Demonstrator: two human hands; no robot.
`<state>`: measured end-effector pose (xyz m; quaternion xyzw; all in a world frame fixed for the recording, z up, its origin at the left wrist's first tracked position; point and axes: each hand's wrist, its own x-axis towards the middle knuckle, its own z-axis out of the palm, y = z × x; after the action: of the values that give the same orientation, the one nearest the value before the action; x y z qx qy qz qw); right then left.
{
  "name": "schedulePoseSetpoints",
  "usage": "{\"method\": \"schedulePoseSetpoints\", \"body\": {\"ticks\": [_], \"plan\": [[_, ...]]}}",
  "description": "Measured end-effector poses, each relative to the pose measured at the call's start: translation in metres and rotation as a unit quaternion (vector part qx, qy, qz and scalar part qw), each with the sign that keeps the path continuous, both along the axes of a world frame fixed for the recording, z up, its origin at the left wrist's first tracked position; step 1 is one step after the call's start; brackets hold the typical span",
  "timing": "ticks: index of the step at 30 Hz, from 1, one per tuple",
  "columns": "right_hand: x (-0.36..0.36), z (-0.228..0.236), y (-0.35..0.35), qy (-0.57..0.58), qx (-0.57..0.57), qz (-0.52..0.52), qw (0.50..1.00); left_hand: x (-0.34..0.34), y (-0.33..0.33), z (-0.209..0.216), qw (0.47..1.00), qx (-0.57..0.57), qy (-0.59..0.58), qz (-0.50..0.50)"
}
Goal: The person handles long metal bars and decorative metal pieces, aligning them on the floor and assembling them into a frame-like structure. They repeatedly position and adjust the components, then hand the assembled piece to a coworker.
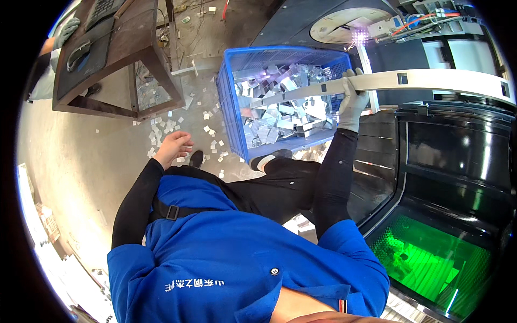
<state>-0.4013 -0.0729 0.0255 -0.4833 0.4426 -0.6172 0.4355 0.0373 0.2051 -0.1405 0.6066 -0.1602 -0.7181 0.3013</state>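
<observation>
1 right hand (353,102) grips a metal bar (447,79), holes (403,79) already cut, not yet set down; left hand (173,148) empty, loosely curled.

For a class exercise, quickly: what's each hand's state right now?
Left hand: partly open, loosely curled, nothing visible in its grip.
Right hand: closed on the long metal bar.

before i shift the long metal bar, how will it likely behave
The long metal bar probably feels stiff, given its metallic look. It may swing or tip, being long with only the right hand on it. Its smooth, shiny face could slip.
</observation>
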Motion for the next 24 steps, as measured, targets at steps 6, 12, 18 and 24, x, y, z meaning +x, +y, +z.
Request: {"method": "schedulePoseSetpoints", "body": {"ticks": [6, 12, 18, 24], "plan": [[-0.005, -0.002, 0.005, 0.089, -0.031, -0.047, 0.994, 0.0, -0.001, -0.005, 1.0, 0.001, -0.003, -0.01], [0.023, 0.045, 0.03, 0.122, -0.177, -0.138, 0.967, -0.002, 0.006, -0.004, 1.0, 0.005, -0.005, -0.011], [0.056, 0.072, 0.043, 0.088, -0.235, -0.208, 0.946, 0.005, 0.014, -0.009, 1.0, 0.001, -0.005, -0.016], [0.064, 0.077, 0.043, 0.134, -0.182, -0.211, 0.951, 0.01, 0.018, -0.002, 1.0, 0.003, -0.015, -0.013]]}}
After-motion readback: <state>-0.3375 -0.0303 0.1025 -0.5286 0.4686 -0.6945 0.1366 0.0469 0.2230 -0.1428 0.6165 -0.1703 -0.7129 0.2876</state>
